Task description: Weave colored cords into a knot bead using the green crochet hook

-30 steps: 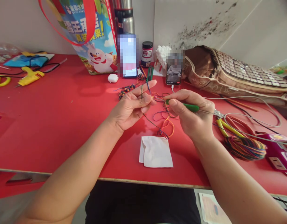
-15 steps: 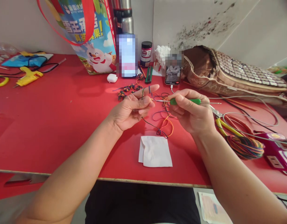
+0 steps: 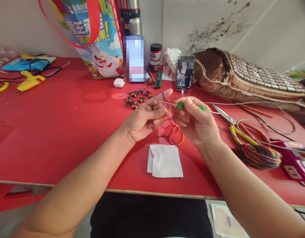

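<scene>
My left hand has its index finger stretched out, with dark green and blue yarn looped over the fingers. Its thumb pinches the yarn against the other fingers; a small worked piece there is mostly hidden. In my right hand is a crochet hook with a green grip, held level. The hook's thin tip points left and lies at the yarn by my left index finger. Loose orange and purple yarn hangs or lies below, between the hands. Several small round multicoloured crocheted pieces lie just beyond my left hand.
A folded white tissue lies in front of me on the red table. To the right are scissors, a multicoloured yarn skein and a purple power strip. Two phones, a jar and a printed bag stand behind.
The hook has come up and left, its tip now over the yarn at the left index finger. My right hand has shifted left, and my left hand slightly right.
</scene>
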`<action>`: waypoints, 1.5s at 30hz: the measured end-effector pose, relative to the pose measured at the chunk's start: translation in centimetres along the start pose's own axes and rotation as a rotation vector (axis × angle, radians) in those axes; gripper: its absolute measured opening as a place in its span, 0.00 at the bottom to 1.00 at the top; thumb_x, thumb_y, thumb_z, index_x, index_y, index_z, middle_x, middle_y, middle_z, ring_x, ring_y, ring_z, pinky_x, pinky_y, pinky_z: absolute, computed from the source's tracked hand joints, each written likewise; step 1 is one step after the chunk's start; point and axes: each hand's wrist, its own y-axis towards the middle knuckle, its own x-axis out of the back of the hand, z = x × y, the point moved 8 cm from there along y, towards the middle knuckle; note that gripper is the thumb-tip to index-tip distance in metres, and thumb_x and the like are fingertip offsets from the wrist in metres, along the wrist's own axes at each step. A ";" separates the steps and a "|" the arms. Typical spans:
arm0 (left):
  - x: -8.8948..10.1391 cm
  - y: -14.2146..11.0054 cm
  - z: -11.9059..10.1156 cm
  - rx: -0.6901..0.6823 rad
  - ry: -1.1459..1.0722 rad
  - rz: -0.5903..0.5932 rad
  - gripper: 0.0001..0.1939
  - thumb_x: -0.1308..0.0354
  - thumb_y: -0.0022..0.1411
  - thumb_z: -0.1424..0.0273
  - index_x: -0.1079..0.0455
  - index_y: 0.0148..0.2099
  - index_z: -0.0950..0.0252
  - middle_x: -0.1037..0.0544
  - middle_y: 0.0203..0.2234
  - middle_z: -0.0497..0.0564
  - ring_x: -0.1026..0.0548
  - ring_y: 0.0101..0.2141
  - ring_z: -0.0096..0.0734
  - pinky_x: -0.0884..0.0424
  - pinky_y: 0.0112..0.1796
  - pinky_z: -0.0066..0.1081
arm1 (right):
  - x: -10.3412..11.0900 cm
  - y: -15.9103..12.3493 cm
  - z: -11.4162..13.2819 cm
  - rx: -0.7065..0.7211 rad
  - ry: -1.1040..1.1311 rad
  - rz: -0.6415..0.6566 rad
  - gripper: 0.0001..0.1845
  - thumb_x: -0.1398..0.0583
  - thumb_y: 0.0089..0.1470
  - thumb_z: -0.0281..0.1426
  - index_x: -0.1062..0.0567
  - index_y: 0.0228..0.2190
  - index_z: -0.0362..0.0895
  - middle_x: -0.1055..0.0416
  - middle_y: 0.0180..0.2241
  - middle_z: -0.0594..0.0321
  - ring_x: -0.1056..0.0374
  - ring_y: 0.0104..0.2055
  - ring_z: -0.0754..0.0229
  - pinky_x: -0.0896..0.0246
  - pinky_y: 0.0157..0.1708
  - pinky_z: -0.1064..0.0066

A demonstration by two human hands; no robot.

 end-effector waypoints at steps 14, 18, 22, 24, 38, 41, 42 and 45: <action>-1.0 -0.4 -1.3 -0.113 0.137 0.018 0.39 0.37 0.60 0.80 0.35 0.73 0.62 0.28 0.20 0.43 0.38 0.20 0.21 0.42 0.22 0.23 | -0.6 -0.8 0.3 0.200 -0.260 0.030 0.13 0.27 0.56 0.42 0.17 0.38 0.49 0.24 0.31 0.66 0.29 0.30 0.64 0.30 0.28 0.71; -0.5 -0.2 -1.3 -0.145 0.153 0.007 0.42 0.36 0.57 0.81 0.34 0.73 0.59 0.30 0.21 0.41 0.39 0.20 0.21 0.46 0.20 0.24 | -0.6 -1.0 0.8 0.239 -0.348 0.051 0.10 0.29 0.60 0.40 0.15 0.41 0.49 0.23 0.31 0.65 0.27 0.31 0.63 0.27 0.31 0.70; -0.3 -0.2 -1.2 -0.138 0.174 -0.030 0.45 0.36 0.55 0.82 0.36 0.74 0.54 0.28 0.23 0.42 0.39 0.20 0.21 0.48 0.20 0.25 | -0.7 -1.0 1.1 0.206 -0.303 0.066 0.06 0.30 0.61 0.37 0.14 0.38 0.49 0.23 0.28 0.65 0.28 0.29 0.63 0.28 0.30 0.71; -0.4 -0.3 -1.2 -0.136 0.175 -0.046 0.45 0.35 0.55 0.81 0.36 0.74 0.55 0.27 0.23 0.43 0.39 0.20 0.22 0.47 0.20 0.26 | -0.6 -1.0 1.1 0.168 -0.294 0.052 0.07 0.30 0.61 0.39 0.14 0.37 0.49 0.24 0.27 0.65 0.29 0.28 0.63 0.28 0.30 0.70; -0.6 -0.6 -1.4 -0.186 0.224 -0.042 0.43 0.34 0.58 0.79 0.36 0.74 0.56 0.32 0.21 0.41 0.40 0.21 0.23 0.44 0.22 0.25 | -0.1 -1.0 1.2 0.166 -0.359 -0.017 0.08 0.29 0.59 0.39 0.14 0.35 0.48 0.25 0.25 0.65 0.30 0.26 0.63 0.34 0.28 0.69; -0.7 -0.6 -1.5 -0.185 0.222 -0.063 0.44 0.35 0.58 0.80 0.38 0.75 0.57 0.33 0.20 0.41 0.41 0.20 0.23 0.46 0.21 0.26 | 0.0 -1.0 1.0 0.145 -0.379 -0.037 0.10 0.29 0.58 0.40 0.15 0.34 0.47 0.25 0.24 0.65 0.30 0.25 0.64 0.33 0.28 0.69; -0.7 -0.6 -1.5 -0.184 0.222 -0.066 0.44 0.35 0.58 0.80 0.38 0.75 0.58 0.33 0.20 0.41 0.41 0.20 0.23 0.46 0.21 0.26 | 0.0 -1.0 0.9 0.143 -0.383 -0.040 0.10 0.29 0.58 0.40 0.15 0.34 0.47 0.25 0.24 0.66 0.30 0.25 0.64 0.33 0.29 0.69; -0.8 -0.8 -1.6 -0.199 0.229 -0.066 0.41 0.33 0.59 0.78 0.35 0.73 0.57 0.34 0.20 0.41 0.40 0.20 0.23 0.46 0.22 0.27 | -0.4 -1.2 1.2 0.184 -0.389 -0.034 0.10 0.29 0.59 0.41 0.15 0.34 0.47 0.25 0.25 0.65 0.30 0.26 0.63 0.32 0.29 0.68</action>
